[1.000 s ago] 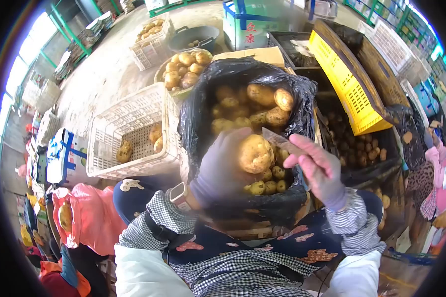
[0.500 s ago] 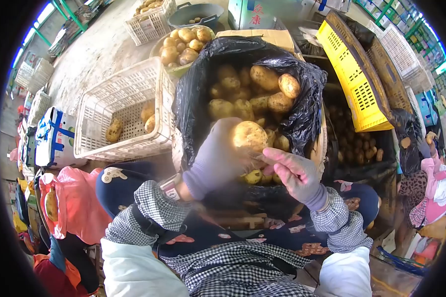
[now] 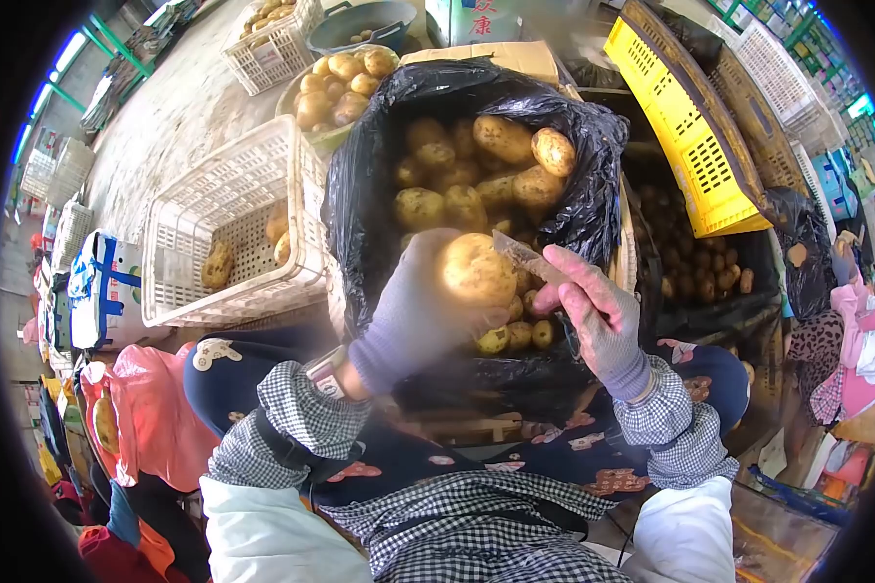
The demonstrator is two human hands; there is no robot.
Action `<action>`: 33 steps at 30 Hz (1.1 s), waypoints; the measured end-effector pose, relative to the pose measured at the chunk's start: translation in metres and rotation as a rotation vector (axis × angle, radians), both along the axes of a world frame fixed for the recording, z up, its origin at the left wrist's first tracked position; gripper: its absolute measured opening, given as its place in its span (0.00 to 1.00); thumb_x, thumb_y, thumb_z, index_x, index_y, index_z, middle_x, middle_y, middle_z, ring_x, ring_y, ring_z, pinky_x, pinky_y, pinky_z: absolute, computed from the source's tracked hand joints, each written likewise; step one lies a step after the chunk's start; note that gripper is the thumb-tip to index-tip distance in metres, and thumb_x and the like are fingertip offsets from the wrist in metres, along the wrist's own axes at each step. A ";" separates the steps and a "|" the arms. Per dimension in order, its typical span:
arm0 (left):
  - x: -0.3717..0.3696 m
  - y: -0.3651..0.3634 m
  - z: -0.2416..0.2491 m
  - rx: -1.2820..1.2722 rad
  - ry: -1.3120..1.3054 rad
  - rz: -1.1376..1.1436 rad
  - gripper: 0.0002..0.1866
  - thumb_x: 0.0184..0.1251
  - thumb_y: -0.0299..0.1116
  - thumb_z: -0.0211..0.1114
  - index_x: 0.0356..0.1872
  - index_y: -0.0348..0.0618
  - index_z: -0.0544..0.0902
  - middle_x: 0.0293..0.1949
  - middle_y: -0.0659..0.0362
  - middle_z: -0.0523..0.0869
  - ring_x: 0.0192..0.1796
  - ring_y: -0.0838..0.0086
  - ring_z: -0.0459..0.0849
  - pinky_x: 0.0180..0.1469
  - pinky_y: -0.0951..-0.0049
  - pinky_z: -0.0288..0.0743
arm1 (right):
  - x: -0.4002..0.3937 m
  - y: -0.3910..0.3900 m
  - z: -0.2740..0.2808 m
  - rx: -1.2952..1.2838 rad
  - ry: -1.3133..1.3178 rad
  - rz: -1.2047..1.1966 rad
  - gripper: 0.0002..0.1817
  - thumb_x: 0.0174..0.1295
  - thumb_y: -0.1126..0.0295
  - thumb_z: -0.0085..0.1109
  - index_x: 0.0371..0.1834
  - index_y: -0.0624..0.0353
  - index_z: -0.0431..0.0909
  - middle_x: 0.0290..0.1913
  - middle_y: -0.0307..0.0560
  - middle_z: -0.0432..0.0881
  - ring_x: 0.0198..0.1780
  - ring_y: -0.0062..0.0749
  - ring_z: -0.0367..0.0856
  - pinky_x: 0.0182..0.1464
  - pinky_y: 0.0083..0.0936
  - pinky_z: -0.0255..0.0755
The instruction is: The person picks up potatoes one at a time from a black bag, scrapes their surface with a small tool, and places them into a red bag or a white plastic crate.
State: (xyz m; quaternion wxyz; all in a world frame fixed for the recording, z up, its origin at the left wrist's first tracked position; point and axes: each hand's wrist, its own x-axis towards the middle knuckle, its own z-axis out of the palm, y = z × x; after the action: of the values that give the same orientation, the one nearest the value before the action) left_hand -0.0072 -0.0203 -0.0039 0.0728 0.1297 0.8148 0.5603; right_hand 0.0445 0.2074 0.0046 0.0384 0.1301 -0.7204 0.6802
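Observation:
My left hand [image 3: 413, 306], in a grey-purple glove, is closed around a large yellow potato [image 3: 478, 271] with some soil on its skin. My right hand [image 3: 598, 316] wears a glove with bare fingertips and grips a small knife [image 3: 523, 257]. The short, dirty blade points left, its tip right at the potato's upper right side. Both hands are over a box lined with a black plastic bag [image 3: 593, 160]. Inside lie many potatoes [image 3: 504, 139], partly hidden behind my hands.
To the left stands a white plastic crate [image 3: 180, 209] with a few potatoes. Behind it is a basin of potatoes [image 3: 345, 87]. A yellow crate [image 3: 685, 126] leans on the right, above a dark container of small potatoes [image 3: 719, 267]. A pink plastic bag [image 3: 160, 413] hangs at lower left.
The knife has risen and now shows clearly at the potato's upper right side. My right hand has lifted and turned slightly; the view has shifted a little.

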 end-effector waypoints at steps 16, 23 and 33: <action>0.002 -0.005 0.022 0.871 -0.713 -0.181 0.35 0.57 0.37 0.77 0.63 0.36 0.69 0.59 0.49 0.78 0.56 0.63 0.81 0.56 0.67 0.78 | -0.004 0.002 -0.001 -0.045 0.000 -0.126 0.24 0.74 0.72 0.47 0.72 0.64 0.65 0.43 0.49 0.85 0.37 0.27 0.83 0.47 0.24 0.78; 0.004 -0.010 0.003 1.073 -0.977 -0.246 0.33 0.70 0.56 0.59 0.66 0.44 0.69 0.60 0.48 0.78 0.51 0.58 0.82 0.46 0.62 0.79 | -0.001 0.002 0.000 -0.110 -0.183 -0.083 0.25 0.75 0.67 0.47 0.73 0.61 0.64 0.38 0.47 0.84 0.39 0.27 0.82 0.47 0.25 0.78; 0.003 -0.013 0.004 1.372 -1.293 -0.322 0.34 0.72 0.64 0.50 0.67 0.49 0.68 0.55 0.42 0.79 0.42 0.61 0.80 0.38 0.68 0.77 | -0.002 -0.001 -0.003 -0.206 -0.253 -0.140 0.20 0.76 0.68 0.46 0.68 0.61 0.71 0.42 0.46 0.83 0.42 0.26 0.83 0.46 0.24 0.81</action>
State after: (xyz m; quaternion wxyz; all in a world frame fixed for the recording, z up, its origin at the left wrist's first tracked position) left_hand -0.0037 -0.0336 0.0004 0.4929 -0.0801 0.0836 0.8623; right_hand 0.0422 0.2064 0.0013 0.0082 -0.0117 -0.6532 0.7571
